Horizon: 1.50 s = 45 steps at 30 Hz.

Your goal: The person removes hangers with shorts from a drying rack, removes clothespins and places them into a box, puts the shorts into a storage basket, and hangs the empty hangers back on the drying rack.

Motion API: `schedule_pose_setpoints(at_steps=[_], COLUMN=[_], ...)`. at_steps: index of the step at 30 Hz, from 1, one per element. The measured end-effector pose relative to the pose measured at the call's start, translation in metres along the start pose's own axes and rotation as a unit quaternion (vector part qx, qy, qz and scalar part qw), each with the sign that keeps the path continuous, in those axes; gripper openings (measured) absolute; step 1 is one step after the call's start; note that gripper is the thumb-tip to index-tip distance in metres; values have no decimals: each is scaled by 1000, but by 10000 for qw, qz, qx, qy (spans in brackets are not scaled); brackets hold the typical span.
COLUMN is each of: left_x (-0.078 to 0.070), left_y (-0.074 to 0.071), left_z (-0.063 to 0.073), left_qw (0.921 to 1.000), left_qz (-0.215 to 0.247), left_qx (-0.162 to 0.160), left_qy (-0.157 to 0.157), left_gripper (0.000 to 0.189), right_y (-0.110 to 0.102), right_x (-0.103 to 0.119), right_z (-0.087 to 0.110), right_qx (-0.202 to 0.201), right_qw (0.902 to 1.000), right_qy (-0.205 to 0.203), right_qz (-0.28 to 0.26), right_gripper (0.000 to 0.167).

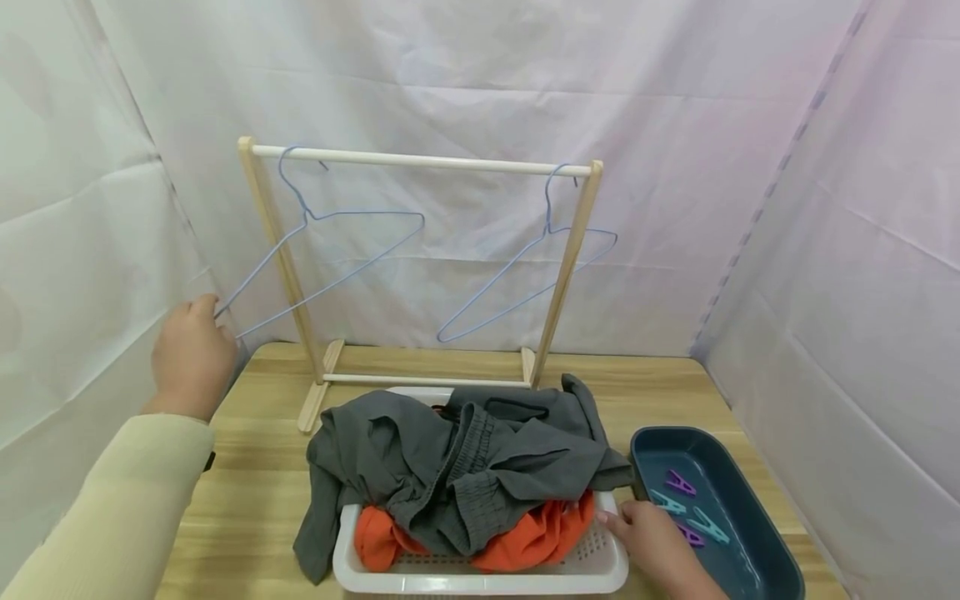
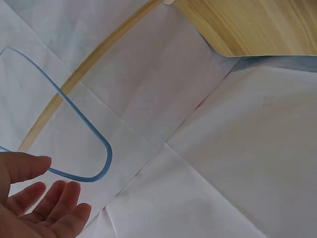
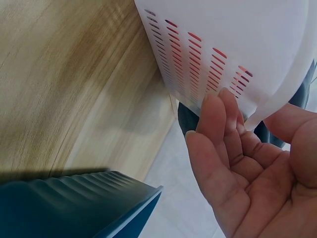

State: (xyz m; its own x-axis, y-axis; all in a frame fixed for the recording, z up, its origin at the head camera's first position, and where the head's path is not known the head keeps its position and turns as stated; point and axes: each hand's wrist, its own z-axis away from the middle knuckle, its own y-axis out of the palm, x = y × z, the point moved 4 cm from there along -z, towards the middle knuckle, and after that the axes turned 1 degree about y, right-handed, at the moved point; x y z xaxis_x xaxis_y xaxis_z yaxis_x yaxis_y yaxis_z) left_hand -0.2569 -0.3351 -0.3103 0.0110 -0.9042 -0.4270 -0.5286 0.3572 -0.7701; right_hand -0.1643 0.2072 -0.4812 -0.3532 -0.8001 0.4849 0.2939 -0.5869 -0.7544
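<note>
At the left, my left hand holds the near end of a blue wire clothes hanger, whose hook hangs on the rail of a small wooden clothes rack. In the left wrist view the thumb and fingertips are at the hanger's wire near its rounded corner. My right hand grips the right rim of a white plastic basket, thumb over the edge and fingers against the perforated wall. Grey clothing with a gathered elastic band lies heaped in the basket, above orange cloth.
A second blue hanger hangs at the rail's right end. Right of the basket stands a dark blue tray with several purple and turquoise clothespins. Everything stands on a wooden table, with white cloth walls around it.
</note>
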Motion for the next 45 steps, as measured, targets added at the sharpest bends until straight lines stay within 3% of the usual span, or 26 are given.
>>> schedule_pose_setpoints(at_steps=[5, 9, 13, 16, 20, 21, 23, 25, 28, 31, 33, 36, 45], left_x=[1, -2, -12, -23, -34, -36, -37, -35, -29, -21, -17, -13, -8], left_y=[-6, -13, -17, -14, 1, 6, 18, 29, 44, 57, 65, 75, 99], left_z=[9, 22, 43, 60, 83, 88, 97, 103, 106, 106, 105, 102, 95], left_qw=[9999, 9979, 9861, 9702, 9482, 9463, 9482, 9592, 9818, 9928, 9915, 9845, 9539], left_qz=[-40, -6, 79, 92, 195, 236, 292, 356, 412, 469, 476, 550, 1026], left_qx=[-130, -632, -1498, -1975, -2199, -2141, -1911, -1513, -620, 395, 985, 1617, 2803], left_qy=[-4, 111, 712, 1399, 2285, 2411, 2520, 2362, 1748, 1033, 703, 406, -309], left_gripper=[46, 44, 38, 35, 35, 35, 36, 36, 36, 40, 43, 48, 58], right_y=[-2, -6, -13, -23, -41, -45, -53, -59, -65, -68, -70, -73, -80], right_x=[0, -2, -5, -8, -10, -9, -7, -3, 4, 11, 15, 21, 38], right_z=[2, 4, 5, 7, 10, 10, 10, 10, 9, 6, 4, 1, -18], right_qx=[-55, -158, -250, -375, -734, -851, -1057, -1261, -1577, -1728, -1735, -1712, -1406], right_qw=[10000, 9998, 9995, 9989, 9960, 9946, 9918, 9884, 9814, 9763, 9749, 9737, 9741], right_qy=[-13, -84, -191, -290, -514, -600, -718, -848, -1086, -1294, -1382, -1487, -1688], right_qz=[-78, -97, -35, -14, -23, -10, 16, 62, 110, 172, 200, 231, 542], right_gripper=[32, 35, 45, 49, 38, 36, 38, 41, 43, 43, 42, 40, 40])
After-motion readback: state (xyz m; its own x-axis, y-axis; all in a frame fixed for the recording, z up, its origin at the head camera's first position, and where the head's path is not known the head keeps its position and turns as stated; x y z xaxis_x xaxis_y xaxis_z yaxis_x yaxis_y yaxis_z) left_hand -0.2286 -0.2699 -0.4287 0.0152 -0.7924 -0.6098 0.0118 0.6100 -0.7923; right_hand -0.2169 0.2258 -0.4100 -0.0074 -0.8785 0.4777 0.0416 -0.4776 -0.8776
